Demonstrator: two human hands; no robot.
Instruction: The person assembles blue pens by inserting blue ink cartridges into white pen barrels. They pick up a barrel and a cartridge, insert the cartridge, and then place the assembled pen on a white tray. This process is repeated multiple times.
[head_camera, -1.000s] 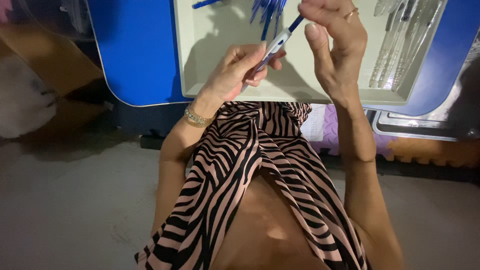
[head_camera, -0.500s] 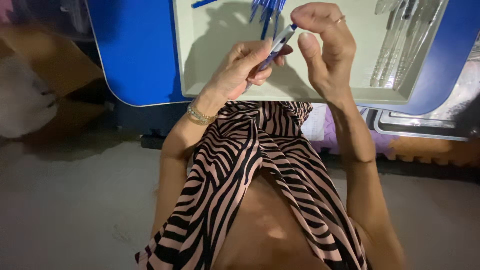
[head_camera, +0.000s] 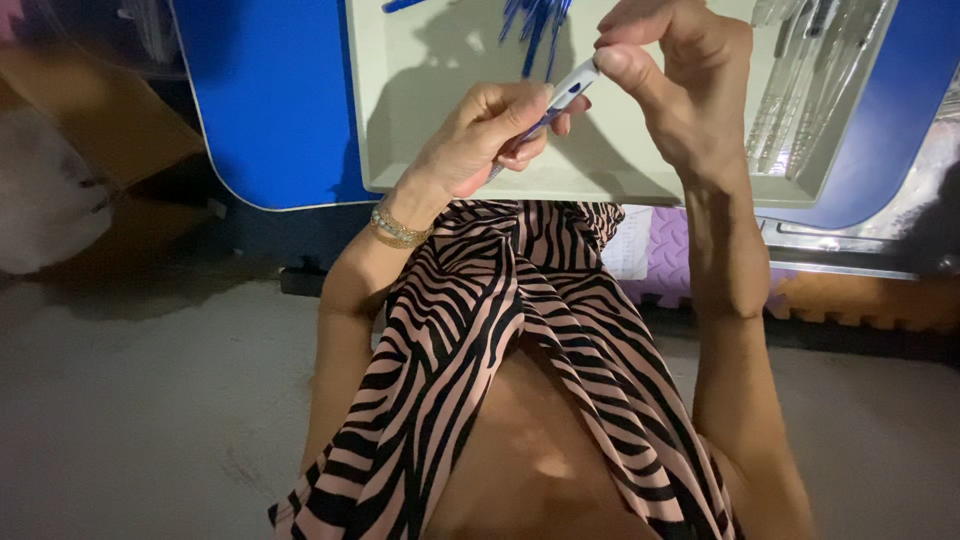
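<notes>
A slim pen (head_camera: 560, 100) is held over the near edge of the pale tray (head_camera: 440, 150), pinched in the left hand (head_camera: 480, 140) while the right hand (head_camera: 680, 80) is closed on its white end. If the small end is pinched too lightly, slippage onto the floor (head_camera: 150, 420) is judged likely.

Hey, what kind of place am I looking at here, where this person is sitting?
Probably a small hand-assembly workstation for pens. A pale tray on a blue table holds loose blue pen parts and clear barrels, and the left hand and right hand hold one pen.
</notes>
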